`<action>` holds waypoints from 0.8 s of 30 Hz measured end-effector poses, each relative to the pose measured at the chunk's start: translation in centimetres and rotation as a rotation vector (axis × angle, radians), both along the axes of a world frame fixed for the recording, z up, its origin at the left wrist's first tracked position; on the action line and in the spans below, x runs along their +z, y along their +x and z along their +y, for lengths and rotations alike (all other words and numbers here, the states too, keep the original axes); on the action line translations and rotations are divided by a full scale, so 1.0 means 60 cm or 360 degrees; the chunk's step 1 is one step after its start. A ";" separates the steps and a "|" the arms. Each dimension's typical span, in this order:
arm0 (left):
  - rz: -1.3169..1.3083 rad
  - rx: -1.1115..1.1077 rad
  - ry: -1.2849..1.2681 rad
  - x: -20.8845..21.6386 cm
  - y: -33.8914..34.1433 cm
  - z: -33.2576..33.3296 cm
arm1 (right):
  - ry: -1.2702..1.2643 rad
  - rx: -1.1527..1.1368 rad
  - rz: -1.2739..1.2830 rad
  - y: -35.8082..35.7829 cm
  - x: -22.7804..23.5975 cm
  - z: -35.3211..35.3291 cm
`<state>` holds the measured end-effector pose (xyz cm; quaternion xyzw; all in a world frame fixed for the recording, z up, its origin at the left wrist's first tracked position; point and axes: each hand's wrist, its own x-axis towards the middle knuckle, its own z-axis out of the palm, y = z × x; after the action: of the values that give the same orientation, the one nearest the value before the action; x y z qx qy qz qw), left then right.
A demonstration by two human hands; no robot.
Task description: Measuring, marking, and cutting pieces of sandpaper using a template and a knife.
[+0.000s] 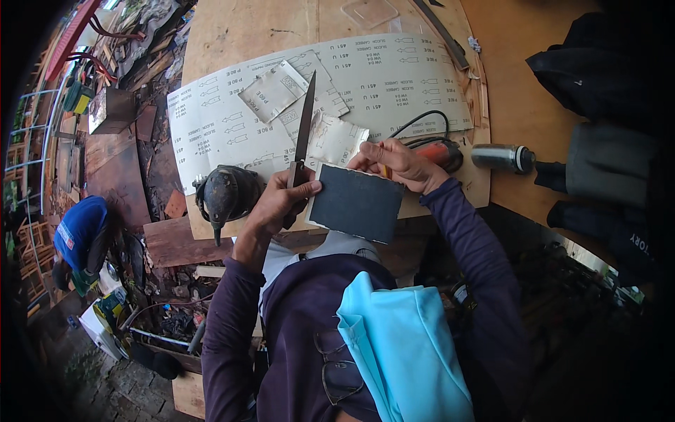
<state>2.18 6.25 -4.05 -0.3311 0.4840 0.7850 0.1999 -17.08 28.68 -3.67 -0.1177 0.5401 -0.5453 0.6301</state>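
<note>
A dark rectangle of sandpaper (356,205), grit side up with pale ragged edges, is held between my two hands. My left hand (276,202) is closed, its thumb on the paper's left edge, and it also grips a long knife (305,123) pointing away from me. My right hand (404,165) is closed at the paper's upper right edge; a small yellow-orange thing shows by its fingers, its kind unclear. Beyond the hands, cut sandpaper pieces (273,91) lie face down on a large pale sheet of sandpaper (394,77).
A black power tool (228,193) stands left on the wooden tabletop (260,21). At right are an orange power tool (437,152) with a black cable and a metal bottle (500,159). Another person in a blue shirt (81,232) bends at far left among wood scraps.
</note>
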 end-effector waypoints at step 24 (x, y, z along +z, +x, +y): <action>0.0173 0.0120 -0.0652 -0.036 -0.005 0.032 | 0.0022 -0.0947 0.0116 0.143 -0.004 0.043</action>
<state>1.91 8.18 -6.20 -0.3398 0.6307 0.6939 0.0725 -8.51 31.24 -3.92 0.0305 0.5768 -0.6977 0.4238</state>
